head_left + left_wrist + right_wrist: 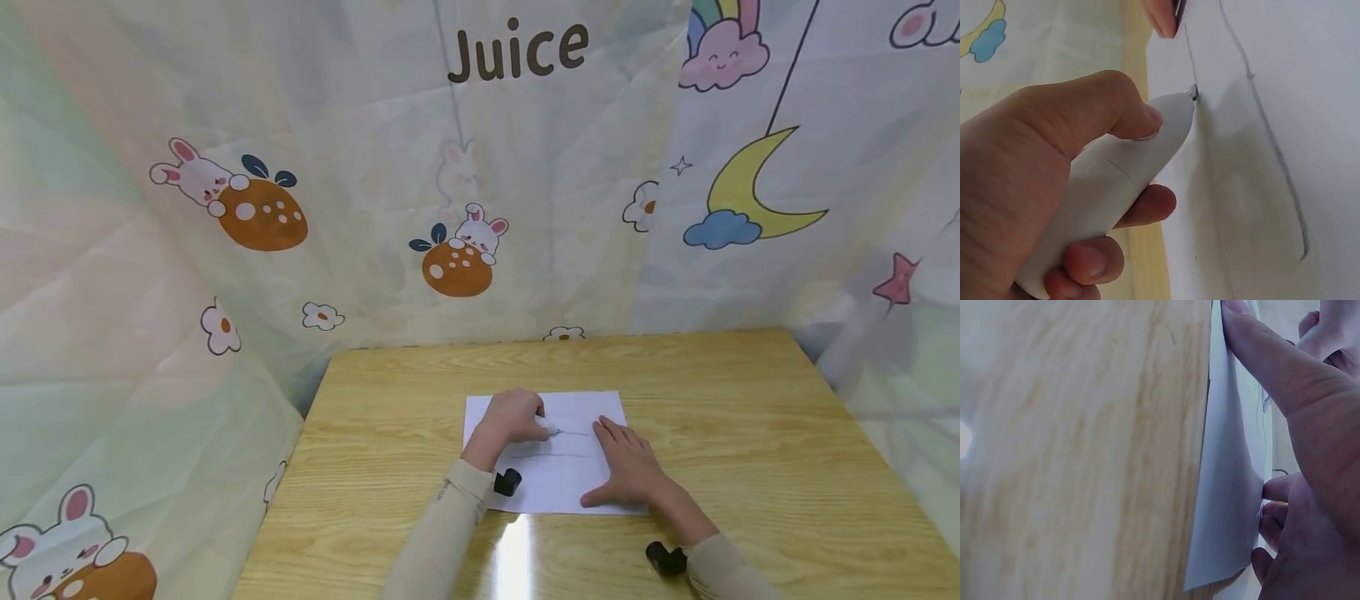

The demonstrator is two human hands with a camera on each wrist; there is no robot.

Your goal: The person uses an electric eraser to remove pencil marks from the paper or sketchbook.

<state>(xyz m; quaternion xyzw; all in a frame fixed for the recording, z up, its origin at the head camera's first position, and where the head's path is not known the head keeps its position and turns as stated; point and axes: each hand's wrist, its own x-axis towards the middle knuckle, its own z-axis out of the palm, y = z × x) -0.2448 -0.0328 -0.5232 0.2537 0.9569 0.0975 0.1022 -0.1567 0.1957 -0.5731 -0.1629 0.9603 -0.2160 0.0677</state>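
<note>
A sheet of white paper [551, 487] lies on the wooden table, with two roughly parallel grey lines on it. My left hand [513, 417] grips a thick white correction pen [1116, 165], thumb and fingers curled round its body. The pen's metal tip [1193, 92] is right at the line farther from me. Before the tip that line is dark; behind it, only a faint trace shows. The nearer line [1275, 147] is dark along its length. My right hand [630, 467] rests flat on the paper's right side, fingers spread and thumb near the front edge [1196, 519].
The wooden table [390, 442] reaches out on all sides of the sheet. A printed cloth [360, 208] hangs behind it and at both sides. A black wrist camera [507, 482] sits at my left cuff, another black camera [666, 559] by my right.
</note>
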